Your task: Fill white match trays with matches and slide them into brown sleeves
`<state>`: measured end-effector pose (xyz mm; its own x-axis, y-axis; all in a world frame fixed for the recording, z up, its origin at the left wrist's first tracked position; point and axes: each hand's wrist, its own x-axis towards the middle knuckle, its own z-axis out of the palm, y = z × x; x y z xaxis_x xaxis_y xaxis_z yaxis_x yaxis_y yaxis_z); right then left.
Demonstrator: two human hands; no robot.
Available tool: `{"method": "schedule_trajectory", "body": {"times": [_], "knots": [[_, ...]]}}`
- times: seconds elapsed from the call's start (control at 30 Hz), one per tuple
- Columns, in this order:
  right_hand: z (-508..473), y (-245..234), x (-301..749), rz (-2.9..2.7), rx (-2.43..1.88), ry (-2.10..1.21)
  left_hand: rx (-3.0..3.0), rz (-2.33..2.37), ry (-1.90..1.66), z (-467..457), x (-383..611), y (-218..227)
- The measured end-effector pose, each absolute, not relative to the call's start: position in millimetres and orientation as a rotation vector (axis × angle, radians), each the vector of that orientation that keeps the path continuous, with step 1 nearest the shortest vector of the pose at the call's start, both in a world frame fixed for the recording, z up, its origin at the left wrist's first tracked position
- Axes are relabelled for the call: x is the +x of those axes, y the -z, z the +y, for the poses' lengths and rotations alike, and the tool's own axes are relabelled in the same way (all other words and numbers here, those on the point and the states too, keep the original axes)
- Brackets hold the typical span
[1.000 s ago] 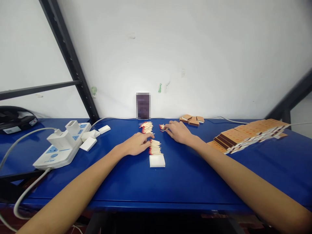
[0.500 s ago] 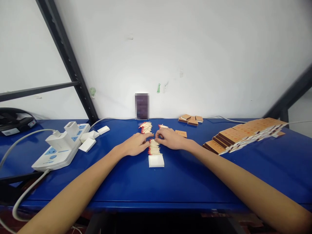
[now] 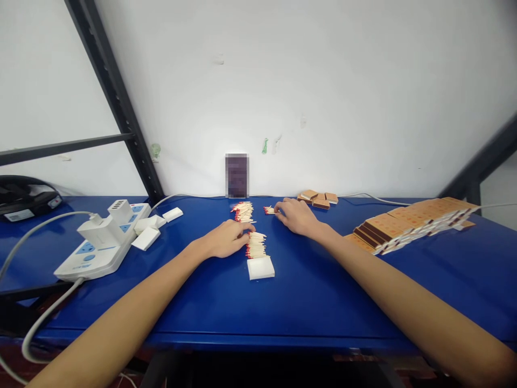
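In the head view a row of red-tipped matches (image 3: 257,245) lies on the blue table behind a white matchbox tray (image 3: 260,268). My left hand (image 3: 228,238) rests at the row's left side, thumb and index finger apart, the fingertips touching its far left end. Behind it is a looser pile of matches (image 3: 243,212). My right hand (image 3: 298,215) is further back on the right. Its fingers are bent and spread, with the fingertips at the ends of a small group of matches (image 3: 268,210); no match shows clearly gripped.
Stacked matchbox sleeves (image 3: 404,221) stand on the right, and several more boxes (image 3: 319,198) lie by the wall. At left are white trays (image 3: 146,238) and a power strip (image 3: 100,248) with cables. A pixelated dark rectangle (image 3: 237,176) stands at the wall.
My right hand has left the match row and moved back and right to the small group of matches. My left hand has stayed beside the row.
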<state>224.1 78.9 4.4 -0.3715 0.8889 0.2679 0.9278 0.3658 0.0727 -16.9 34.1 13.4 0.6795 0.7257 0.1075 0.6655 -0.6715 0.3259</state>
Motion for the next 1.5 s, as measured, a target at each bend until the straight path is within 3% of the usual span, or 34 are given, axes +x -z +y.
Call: {"method": "schedule_trajectory", "body": {"times": [1.5], "knots": [[75.8,-0.7,228.1,-2.475,-1.598,0.262,2.653,1.099,-0.349,36.3,-17.6,-10.1]]}}
